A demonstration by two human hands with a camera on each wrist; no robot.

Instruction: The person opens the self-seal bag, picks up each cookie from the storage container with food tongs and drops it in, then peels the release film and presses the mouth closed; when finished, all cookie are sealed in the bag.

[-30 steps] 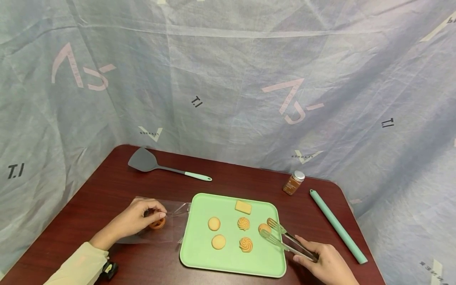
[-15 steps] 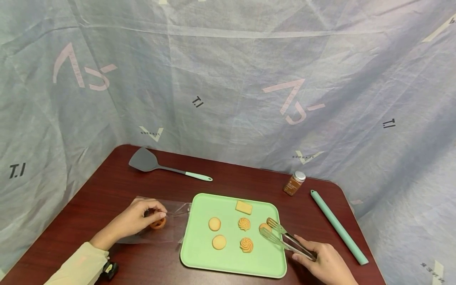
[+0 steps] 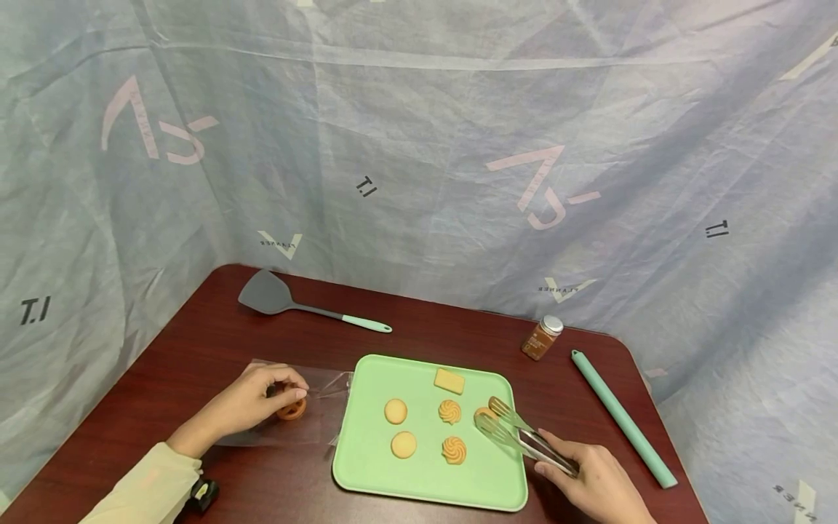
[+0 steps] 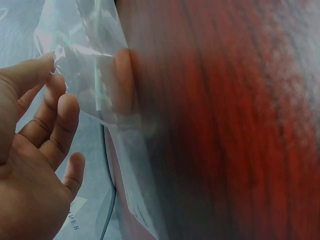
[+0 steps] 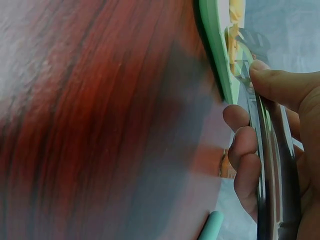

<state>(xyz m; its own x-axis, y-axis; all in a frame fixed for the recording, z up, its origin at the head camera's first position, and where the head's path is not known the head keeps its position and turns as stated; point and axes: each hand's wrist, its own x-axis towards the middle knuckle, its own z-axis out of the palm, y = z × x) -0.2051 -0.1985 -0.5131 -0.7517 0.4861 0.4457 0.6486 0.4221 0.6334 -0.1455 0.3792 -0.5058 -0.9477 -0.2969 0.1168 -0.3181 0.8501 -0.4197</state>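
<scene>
My left hand (image 3: 252, 400) pinches the edge of a clear plastic bag (image 3: 327, 407) lying left of the tray; thumb and fingertips meet on the film in the left wrist view. A brown round cookie with cut-out openings (image 3: 292, 409) shows inside the bag, partly hidden by the fingers. In my right hand (image 3: 592, 477) is a pair of metal tongs (image 5: 272, 165), gripped along the handles. Their slotted tips reach over the right side of the light green tray (image 3: 366, 487), on either side of a round cookie (image 3: 483, 414), which they partly cover.
Two smooth round cookies (image 3: 396, 411), two swirl cookies (image 3: 449, 412) and a rectangular biscuit (image 3: 449, 381) lie on the tray. Behind it are a grey spatula (image 3: 267, 292) and a spice jar (image 3: 542, 338). A teal rod (image 3: 623, 418) lies at the right; a cloth backdrop hangs behind.
The tongs have shifted slightly left over the tray, their tips now a little further around the round cookie. My left hand stays at the bag. The head view has drifted slightly.
</scene>
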